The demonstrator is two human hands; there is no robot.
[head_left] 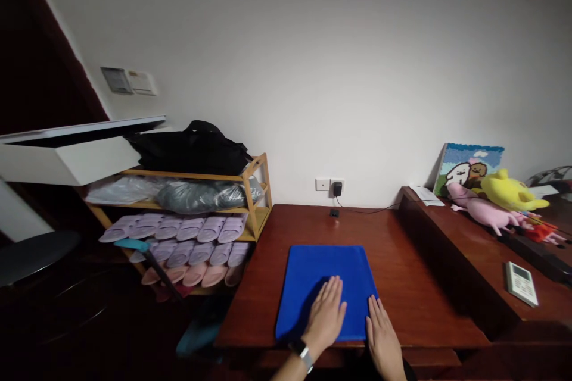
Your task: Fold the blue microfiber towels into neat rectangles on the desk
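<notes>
A flat blue mat or cloth [328,265], roughly square with rounded corners, lies on the brown wooden desk [420,309]. My left hand [325,312] rests flat near the mat's middle, fingers stretched out and nothing held; a watch is on that wrist. At the mat's right edge, my right hand [383,333] lies with its fingers extended, the fingertips by the border. Whether the mat is one layer or folded, I cannot tell.
Left of the desk stands a wooden rack [250,208] with slippers [192,229] and a black bag [192,149]. On the raised right side are plush toys [504,190], a dog picture [465,164] and a white remote [521,283]. A black charger [338,189] is plugged into the wall.
</notes>
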